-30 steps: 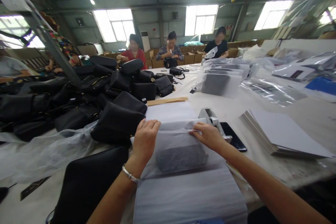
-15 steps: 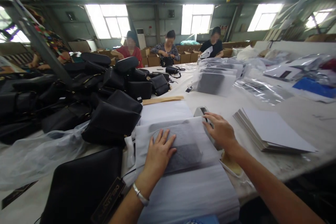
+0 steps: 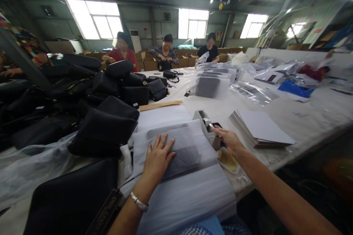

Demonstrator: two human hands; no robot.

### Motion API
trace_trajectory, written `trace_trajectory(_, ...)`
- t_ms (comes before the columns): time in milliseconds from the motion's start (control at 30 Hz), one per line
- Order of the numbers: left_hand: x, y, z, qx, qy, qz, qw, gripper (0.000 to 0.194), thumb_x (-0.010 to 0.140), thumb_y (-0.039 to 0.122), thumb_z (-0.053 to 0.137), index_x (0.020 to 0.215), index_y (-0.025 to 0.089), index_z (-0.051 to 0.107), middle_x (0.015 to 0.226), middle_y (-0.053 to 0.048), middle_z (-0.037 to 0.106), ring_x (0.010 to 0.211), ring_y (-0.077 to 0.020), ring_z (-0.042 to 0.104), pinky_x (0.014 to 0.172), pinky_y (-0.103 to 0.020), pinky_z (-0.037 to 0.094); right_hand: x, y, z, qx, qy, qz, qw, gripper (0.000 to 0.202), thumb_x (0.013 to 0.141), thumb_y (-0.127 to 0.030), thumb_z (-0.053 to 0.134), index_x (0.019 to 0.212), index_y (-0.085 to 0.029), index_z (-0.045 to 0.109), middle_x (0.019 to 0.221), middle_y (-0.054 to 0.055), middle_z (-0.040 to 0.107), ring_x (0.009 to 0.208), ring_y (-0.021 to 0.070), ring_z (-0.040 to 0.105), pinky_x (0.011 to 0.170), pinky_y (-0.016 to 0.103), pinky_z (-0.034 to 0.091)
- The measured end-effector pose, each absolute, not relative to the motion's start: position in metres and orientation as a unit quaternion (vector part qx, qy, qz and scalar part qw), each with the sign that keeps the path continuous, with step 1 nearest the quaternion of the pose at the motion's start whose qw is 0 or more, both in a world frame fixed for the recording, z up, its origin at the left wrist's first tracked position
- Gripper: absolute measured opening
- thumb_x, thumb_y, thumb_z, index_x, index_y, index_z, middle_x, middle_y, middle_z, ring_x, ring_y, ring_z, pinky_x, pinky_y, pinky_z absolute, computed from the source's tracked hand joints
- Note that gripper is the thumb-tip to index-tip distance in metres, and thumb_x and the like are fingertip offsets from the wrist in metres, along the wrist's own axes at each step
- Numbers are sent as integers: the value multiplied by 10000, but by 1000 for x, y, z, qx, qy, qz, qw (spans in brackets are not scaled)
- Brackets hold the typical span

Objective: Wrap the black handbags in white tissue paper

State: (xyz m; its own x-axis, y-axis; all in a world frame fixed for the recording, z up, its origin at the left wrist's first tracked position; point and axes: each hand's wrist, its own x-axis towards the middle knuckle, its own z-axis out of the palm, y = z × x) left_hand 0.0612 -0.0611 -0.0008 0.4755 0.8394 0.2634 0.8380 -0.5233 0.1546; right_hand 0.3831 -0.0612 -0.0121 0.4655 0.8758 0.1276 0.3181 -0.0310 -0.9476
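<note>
My left hand [image 3: 158,155] lies flat, fingers spread, on a dark pouch wrapped in thin white tissue paper [image 3: 185,150]. The wrapped pouch rests on a stack of white tissue sheets [image 3: 190,198] at the table's near edge. My right hand [image 3: 229,140] reaches to a grey tape dispenser [image 3: 204,122] just right of the package, with fingertips at its front end. A black phone is mostly hidden behind that hand. A large black bag with a hang tag [image 3: 74,198] lies at the lower left.
A big heap of black bags [image 3: 82,95] fills the table's left side. A stack of white cards [image 3: 260,126] lies at right. Wrapped packages [image 3: 212,80] and clear plastic bags sit farther back. Three people work at the far end.
My left hand went from holding the tissue fold's edge to pressing flat on the wrapped pouch. My right hand left the paper and moved right to the tape dispenser. The view panned right.
</note>
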Motion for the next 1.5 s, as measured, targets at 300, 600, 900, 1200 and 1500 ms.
trace_trajectory(300,61,-61,-4,860,490,144,-15,459,949,338,551,1404,314,496,1565,-61,366,1441,-324,323,1068,-577,400,361,-125,11,-631,-353,316,614,327,719,-494,783,903,-225,787,1322,72,632,1254,262,549,1057,358,445)
trace_trajectory(600,61,-59,-8,859,485,159,-26,468,937,327,571,1400,312,504,1559,-61,375,1438,-330,330,1057,-585,414,395,-135,-21,-677,-361,413,491,378,689,-495,788,869,-162,780,773,63,744,614,152,646,606,276,552)
trace_trajectory(900,61,-59,-8,858,489,154,-24,459,940,322,569,1395,316,511,1558,-54,375,1434,-331,338,1051,-591,418,445,-132,21,-646,-737,-31,196,302,909,-205,470,1018,-226,750,950,80,743,875,233,683,791,356,533)
trace_trajectory(1200,61,-59,-7,855,492,161,-18,480,923,298,599,1394,317,507,1559,-64,372,1432,-335,340,1055,-605,413,357,-68,98,-361,-913,62,178,159,920,-302,594,937,-218,728,828,47,705,750,150,625,725,269,492)
trace_trajectory(1500,62,-60,-6,847,505,165,4,507,912,286,618,1398,348,487,1563,-35,372,1446,-322,314,1078,-620,389,293,36,78,-299,-919,246,70,273,864,-417,637,813,-169,741,703,14,685,618,113,594,603,219,433)
